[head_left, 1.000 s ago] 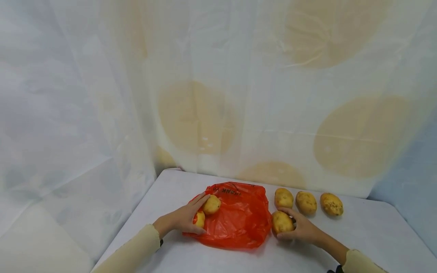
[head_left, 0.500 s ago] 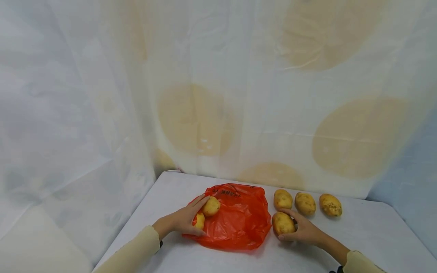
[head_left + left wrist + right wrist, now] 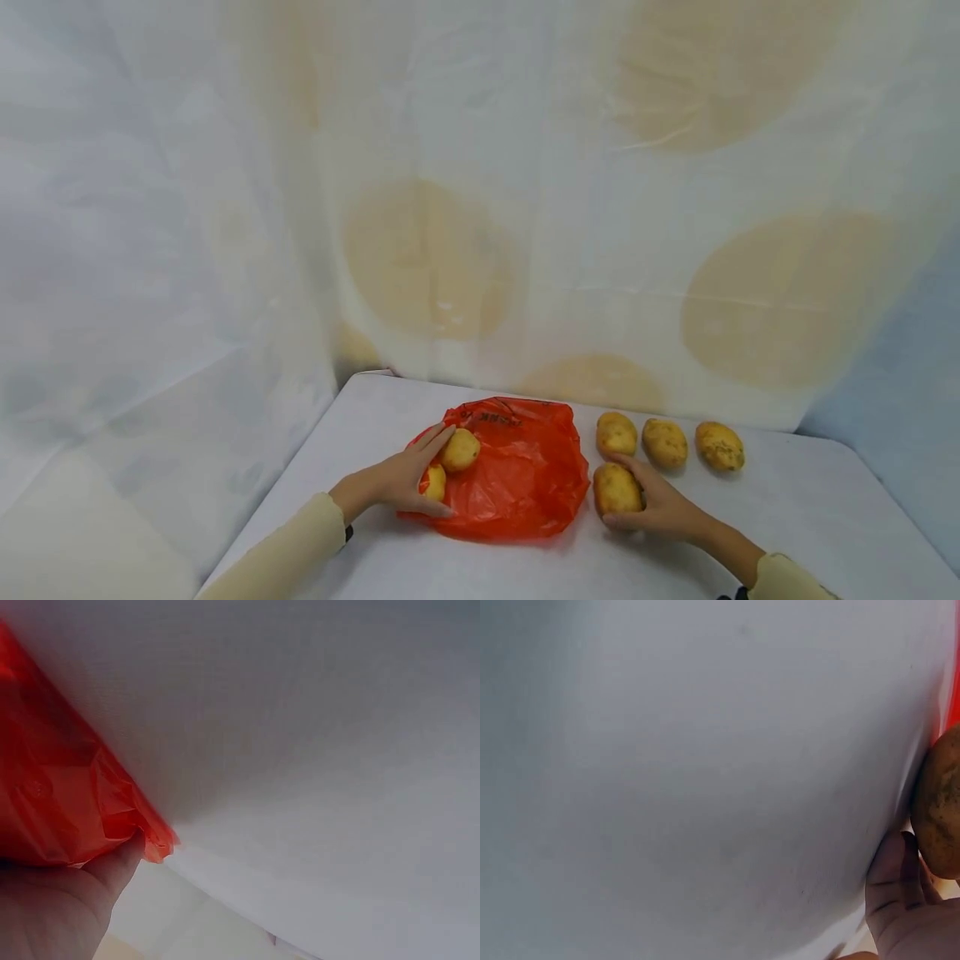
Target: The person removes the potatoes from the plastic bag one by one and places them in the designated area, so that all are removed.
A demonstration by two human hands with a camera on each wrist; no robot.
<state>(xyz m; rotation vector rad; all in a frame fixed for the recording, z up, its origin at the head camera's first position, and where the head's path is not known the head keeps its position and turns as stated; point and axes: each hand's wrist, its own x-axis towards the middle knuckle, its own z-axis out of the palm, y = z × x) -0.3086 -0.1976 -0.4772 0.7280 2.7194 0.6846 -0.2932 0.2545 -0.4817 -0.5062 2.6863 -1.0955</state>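
Note:
A red plastic bag (image 3: 517, 479) with black print lies crumpled on the white table. Two yellow potatoes, one bare-looking potato (image 3: 460, 451) and a partly covered potato (image 3: 434, 482), sit at its left side. My left hand (image 3: 405, 482) is spread around them, fingers fairly straight against the bag. In the left wrist view the thumb touches the bag's folded edge; the other fingers are hidden there. At the bag's right edge, my right hand (image 3: 660, 504) grips another potato (image 3: 618, 490), thumb in front and fingers behind. The right wrist view shows this potato (image 3: 939, 802) only in part.
Behind the right hand lie three more potatoes in a row: a left potato (image 3: 617, 434), a middle potato (image 3: 665, 442) and a right potato (image 3: 720, 446). The white table (image 3: 360, 567) meets a pale spotted cloth wall (image 3: 592, 250) at its far edge.
The whole scene shifts slightly in the head view. Both hands, the bag and the potatoes keep nearly the same places relative to one another.

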